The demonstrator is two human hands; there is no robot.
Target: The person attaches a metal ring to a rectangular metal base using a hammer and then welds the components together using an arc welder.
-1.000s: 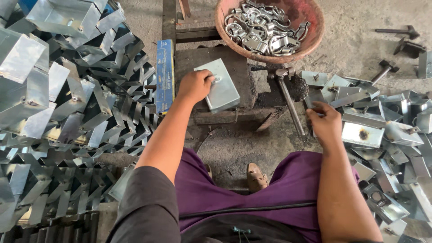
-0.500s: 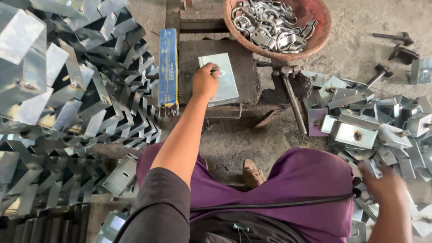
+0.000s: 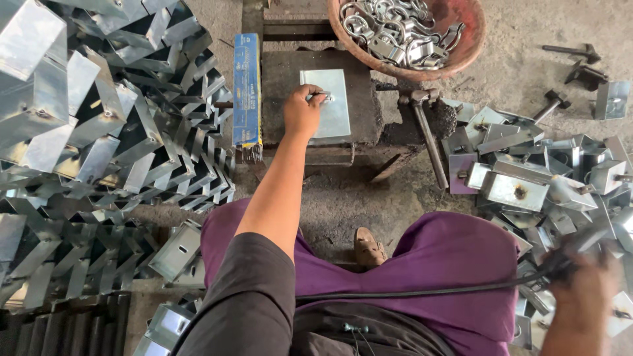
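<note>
The right hand, which a second ago rested among the boxes, is now pulled back low beside the knee, blurred (grip unclear, something dark under it). The left hand stays forward, fingers pinching a small metal ring on the flat steel plate. Just left of it lies a long blue packet; beyond, a red bowl of rings.
</note>
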